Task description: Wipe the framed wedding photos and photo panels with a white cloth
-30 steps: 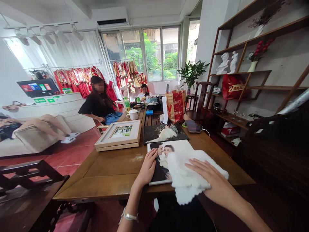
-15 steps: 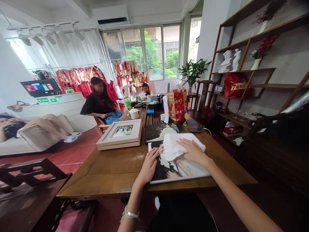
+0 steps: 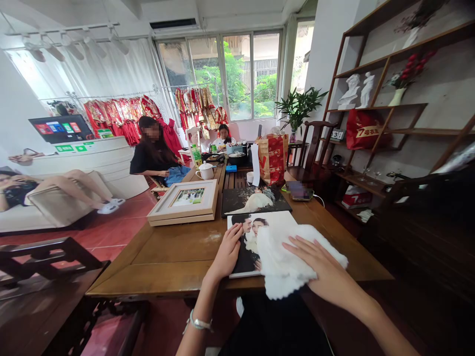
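A photo panel (image 3: 245, 262) with a picture of a couple lies flat on the table before me. My left hand (image 3: 228, 252) rests on its left edge, fingers stretched out. A fluffy white cloth (image 3: 278, 257) covers the panel's right part and hangs over its front edge. On top of the cloth my right hand (image 3: 315, 262) lies flat with its fingers extended, pressing it down. Just behind is a second, dark photo panel (image 3: 237, 198), showing a figure in a white dress. Wooden picture frames (image 3: 156, 215) are stacked to the left.
The wooden table (image 3: 166, 267) also carries a white lidded cup (image 3: 205, 171), a green-labelled bottle (image 3: 196, 155), a red paper bag (image 3: 272, 160) and a phone (image 3: 300, 191) on a cable. A seated person (image 3: 152, 153) is at the left side. Shelves (image 3: 386, 106) stand at the right.
My right hand and the white cloth have slid toward me and to the right, uncovering the panel's upper part. My left hand stays at the left edge.
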### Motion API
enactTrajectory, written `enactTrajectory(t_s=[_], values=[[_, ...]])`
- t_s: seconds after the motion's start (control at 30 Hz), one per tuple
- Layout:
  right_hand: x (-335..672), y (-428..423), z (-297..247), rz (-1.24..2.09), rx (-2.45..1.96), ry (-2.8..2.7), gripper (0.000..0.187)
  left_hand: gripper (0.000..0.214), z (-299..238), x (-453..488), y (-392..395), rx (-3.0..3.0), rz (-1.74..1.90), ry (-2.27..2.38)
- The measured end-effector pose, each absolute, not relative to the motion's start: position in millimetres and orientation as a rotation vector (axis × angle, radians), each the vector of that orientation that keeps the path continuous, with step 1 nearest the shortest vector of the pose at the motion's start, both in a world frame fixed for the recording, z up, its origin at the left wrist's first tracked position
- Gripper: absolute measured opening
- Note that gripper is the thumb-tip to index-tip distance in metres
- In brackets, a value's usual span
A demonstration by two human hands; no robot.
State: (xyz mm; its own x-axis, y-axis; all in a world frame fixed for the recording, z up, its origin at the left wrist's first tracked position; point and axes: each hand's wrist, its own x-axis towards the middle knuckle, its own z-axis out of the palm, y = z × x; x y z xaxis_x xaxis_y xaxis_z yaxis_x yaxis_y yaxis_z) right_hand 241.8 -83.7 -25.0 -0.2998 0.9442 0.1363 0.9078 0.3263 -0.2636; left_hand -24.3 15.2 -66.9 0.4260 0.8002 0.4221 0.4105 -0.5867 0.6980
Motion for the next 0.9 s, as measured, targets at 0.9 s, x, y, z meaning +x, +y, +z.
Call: enactTrajectory(t_s=[0.9], values=[[237, -65, -26, 0.139, -1.719, -2.298, 0.083, 0.045, -68, -26, 14, 2.184, 1.028, 1.030]])
